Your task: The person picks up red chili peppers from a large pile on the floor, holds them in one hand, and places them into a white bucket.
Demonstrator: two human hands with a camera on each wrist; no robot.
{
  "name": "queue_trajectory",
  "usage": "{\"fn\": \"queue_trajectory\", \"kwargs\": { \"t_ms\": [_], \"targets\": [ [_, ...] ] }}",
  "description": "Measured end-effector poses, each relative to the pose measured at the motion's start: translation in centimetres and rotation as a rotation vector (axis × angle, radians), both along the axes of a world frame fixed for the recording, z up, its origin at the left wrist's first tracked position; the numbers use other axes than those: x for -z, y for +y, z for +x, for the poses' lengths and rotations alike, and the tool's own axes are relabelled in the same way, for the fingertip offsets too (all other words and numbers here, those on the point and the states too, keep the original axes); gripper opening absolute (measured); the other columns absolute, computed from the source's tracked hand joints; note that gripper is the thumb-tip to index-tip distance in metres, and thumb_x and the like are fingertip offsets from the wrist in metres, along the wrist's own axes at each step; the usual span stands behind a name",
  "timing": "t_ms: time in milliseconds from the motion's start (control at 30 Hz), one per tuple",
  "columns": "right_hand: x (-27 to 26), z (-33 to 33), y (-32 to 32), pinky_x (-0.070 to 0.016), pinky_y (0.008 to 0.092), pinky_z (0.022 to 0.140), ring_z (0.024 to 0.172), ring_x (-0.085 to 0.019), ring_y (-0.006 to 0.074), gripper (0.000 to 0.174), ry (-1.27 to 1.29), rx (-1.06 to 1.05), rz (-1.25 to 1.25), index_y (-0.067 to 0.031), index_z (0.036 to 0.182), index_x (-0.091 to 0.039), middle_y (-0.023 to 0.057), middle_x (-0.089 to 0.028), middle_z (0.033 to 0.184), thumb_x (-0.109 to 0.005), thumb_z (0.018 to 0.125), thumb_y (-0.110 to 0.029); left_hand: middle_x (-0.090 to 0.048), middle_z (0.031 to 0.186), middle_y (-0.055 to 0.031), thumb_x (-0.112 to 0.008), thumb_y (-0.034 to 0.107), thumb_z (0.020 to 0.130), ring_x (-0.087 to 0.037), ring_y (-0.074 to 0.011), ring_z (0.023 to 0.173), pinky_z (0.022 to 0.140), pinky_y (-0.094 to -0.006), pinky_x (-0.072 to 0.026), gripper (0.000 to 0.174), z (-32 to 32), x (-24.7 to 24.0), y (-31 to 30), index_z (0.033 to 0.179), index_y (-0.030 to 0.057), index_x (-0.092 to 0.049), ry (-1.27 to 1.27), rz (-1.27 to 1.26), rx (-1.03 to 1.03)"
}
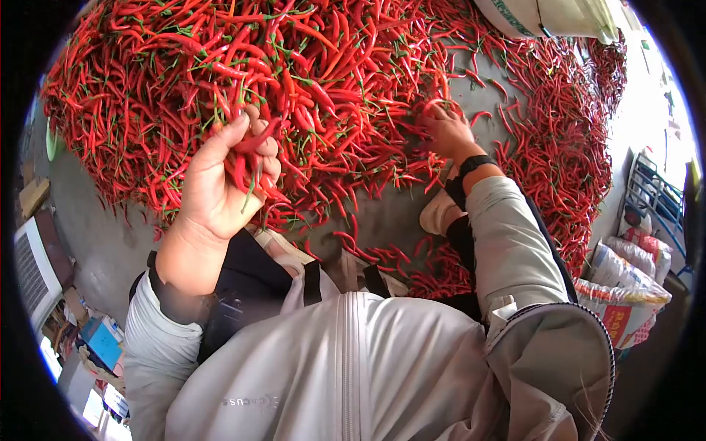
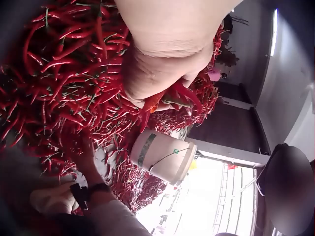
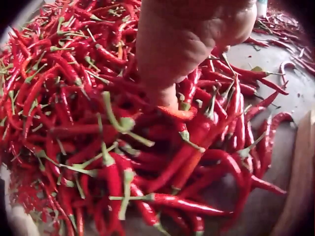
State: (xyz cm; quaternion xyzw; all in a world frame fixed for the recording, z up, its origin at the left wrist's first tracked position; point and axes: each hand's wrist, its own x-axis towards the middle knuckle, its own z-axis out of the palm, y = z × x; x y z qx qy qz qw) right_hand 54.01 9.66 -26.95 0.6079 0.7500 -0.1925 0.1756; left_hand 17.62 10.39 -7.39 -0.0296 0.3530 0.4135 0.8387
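My left hand (image 1: 213,173) is raised in front of the big heap of red chili peppers (image 1: 323,81), its fingers curled round several red chili peppers (image 1: 254,147). Green stems stick out below its fingers. In the left wrist view, red peppers (image 2: 184,98) show past the edge of that hand. Lower and to the right, my right hand (image 1: 448,132) reaches down into the heap's edge. The right wrist view has its fingers (image 3: 168,96) among the peppers, an orange-red chili pepper (image 3: 178,113) right at a fingertip. Other fingertips are hidden, so I cannot tell whether they grip anything.
A white bucket (image 2: 160,153) lies tipped beyond the heap. More red peppers (image 1: 566,140) spread along the right side, with filled sacks (image 1: 625,287) beyond. Loose peppers lie on the grey floor (image 1: 110,220) near a beige shoe (image 1: 435,213). Boxes and a blue item (image 1: 101,344) stand at left.
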Motion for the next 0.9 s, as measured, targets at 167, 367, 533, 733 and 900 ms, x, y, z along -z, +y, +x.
{"fn": "queue_trajectory", "kwargs": {
  "t_ms": [167,367,533,733,900],
  "targets": [
    [6.7,11.6,0.0,-0.0465,0.0388,0.081,0.097,-0.055,0.0267,0.043,0.105,-0.220,-0.221,-0.0240,0.106,-0.060,0.0073,-0.055,0.113,-0.068,0.063,-0.022,-0.061,0.081,-0.0040,-0.058,0.013,0.082,-0.058,-0.0152,0.073,0.062,-0.0263,-0.0480,0.014,0.0,1.1,0.5,0.094,0.0055,-0.058,-0.041,0.008,-0.003],
    [-4.1,3.4,7.7,-0.0475,0.0393,0.076,0.089,-0.060,0.0294,0.048,0.160,-0.097,-0.033,-0.0122,0.111,-0.057,0.0156,-0.061,0.099,-0.066,0.068,-0.031,-0.061,0.081,-0.0081,-0.057,0.011,0.082,-0.058,-0.0183,0.076,0.064,-0.0293,-0.0495,0.012,-1.4,1.6,2.4,0.088,0.0012,-0.059,-0.109,0.041,-0.085],
    [1.6,-1.0,6.3,-0.0446,0.0406,0.083,0.099,-0.055,0.0325,0.055,0.153,0.098,0.125,-0.0038,0.116,-0.049,0.0196,-0.050,0.116,-0.064,0.071,-0.031,-0.060,0.081,-0.0101,-0.057,0.010,0.081,-0.058,-0.0178,0.076,0.063,-0.0292,-0.0484,0.012,-2.3,1.4,3.1,0.089,0.0008,-0.059,-0.122,0.102,-0.069],
    [0.1,-5.4,-7.3,-0.0441,0.0409,0.085,0.101,-0.053,0.0348,0.058,-0.172,0.134,0.172,-0.0160,0.121,-0.046,0.0138,-0.052,0.117,-0.064,0.069,-0.035,-0.060,0.082,-0.0063,-0.057,0.011,0.083,-0.057,-0.0148,0.075,0.062,-0.0260,-0.0477,0.012,-1.9,-0.8,2.4,0.091,0.0035,-0.058,-0.078,0.130,-0.049],
    [-5.8,-0.9,-0.7,-0.0454,0.0382,0.083,0.097,-0.056,0.0276,0.052,-0.072,-0.179,-0.456,-0.0175,0.112,-0.057,0.0107,-0.058,0.109,-0.069,0.062,-0.023,-0.060,0.082,-0.0079,-0.057,0.010,0.082,-0.058,-0.0168,0.076,0.062,-0.0263,-0.0487,0.011,-1.2,-3.6,2.6,0.089,0.0014,-0.057,-0.214,0.306,-0.010]
  ]
}}
